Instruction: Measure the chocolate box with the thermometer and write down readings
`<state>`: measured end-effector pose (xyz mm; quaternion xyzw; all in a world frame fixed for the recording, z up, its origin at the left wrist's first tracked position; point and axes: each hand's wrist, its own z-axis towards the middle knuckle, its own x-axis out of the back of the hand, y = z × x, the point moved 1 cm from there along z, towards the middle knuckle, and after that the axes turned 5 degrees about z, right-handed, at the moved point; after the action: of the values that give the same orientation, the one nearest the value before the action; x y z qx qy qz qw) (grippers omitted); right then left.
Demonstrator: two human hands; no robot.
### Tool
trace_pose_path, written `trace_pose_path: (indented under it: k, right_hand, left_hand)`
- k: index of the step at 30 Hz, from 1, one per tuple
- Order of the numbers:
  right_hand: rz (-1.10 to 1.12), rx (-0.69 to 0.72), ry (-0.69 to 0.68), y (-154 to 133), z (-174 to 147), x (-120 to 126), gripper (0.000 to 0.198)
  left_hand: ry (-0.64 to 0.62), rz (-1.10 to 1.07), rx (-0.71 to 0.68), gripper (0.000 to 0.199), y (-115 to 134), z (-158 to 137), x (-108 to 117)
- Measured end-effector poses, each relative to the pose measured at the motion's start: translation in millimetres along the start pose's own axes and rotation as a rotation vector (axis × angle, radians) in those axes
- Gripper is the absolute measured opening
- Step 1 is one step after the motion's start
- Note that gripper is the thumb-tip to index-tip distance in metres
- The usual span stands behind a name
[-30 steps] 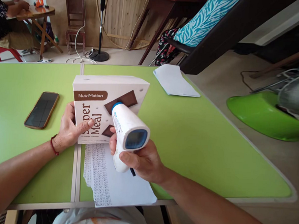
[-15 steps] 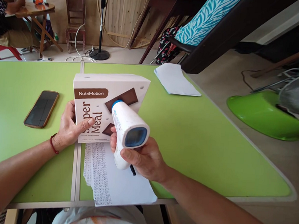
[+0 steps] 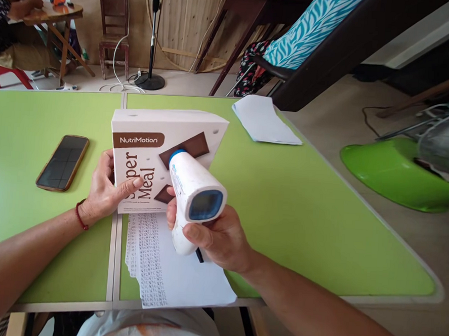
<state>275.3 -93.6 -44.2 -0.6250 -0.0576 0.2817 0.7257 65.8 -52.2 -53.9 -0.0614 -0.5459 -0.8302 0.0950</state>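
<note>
In my left hand point(image 3: 107, 183) is a white and brown box point(image 3: 136, 122) labelled NutriMotion, gripped at its left side with the thumb across the front. The box is tilted, its printed face toward me. My right hand point(image 3: 220, 238) is wrapped round the handle of a white infrared thermometer point(image 3: 195, 186) with a blue nose and a small dark screen facing me. Its nose points at the box's front; whether they touch I cannot tell. Under both lie papers point(image 3: 187, 282) with rows of handwritten letters along the left. The thermometer hides part of the box's print.
A phone point(image 3: 62, 163) in a brown case lies on the green table point(image 3: 301, 218), left of the metal seam. Folded white paper point(image 3: 267, 120) rests near the far edge. Beyond stand a fan pole point(image 3: 152, 42), a wooden chair point(image 3: 113, 29) and a seated person point(image 3: 8, 28).
The box and the thermometer have shifted very slightly to the right in the picture. Both hands keep the same hold.
</note>
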Motion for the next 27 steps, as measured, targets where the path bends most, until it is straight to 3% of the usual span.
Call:
trace_pose_path:
  k: [5,10,13,16,21,27]
  right_hand:
    - [-0.046,-0.023,0.037,-1,0,2,0.032]
    - [-0.14,0.106,0.035,-8,2,10,0.023]
    - [-0.343,0.151,0.131,-19,8,32,0.02]
    - [-0.69,0.069,0.205,-27,18,66,0.042]
    - [-1.107,-0.105,0.097,-14,33,115,0.044]
    - [-1.317,-0.113,-0.049,0,36,130,0.04]
  left_hand:
    - [0.024,0.003,-0.095,0.061,1,3,1]
    - [0.025,-0.016,-0.153,0.058,4,9,2]
    - [0.067,-0.053,-0.164,0.063,0,18,7]
    - [0.061,-0.083,-0.137,0.067,-12,29,14]
    - [0.02,-0.149,-0.119,0.066,-30,40,20]
    - [-0.008,-0.011,-0.133,0.065,-33,40,20]
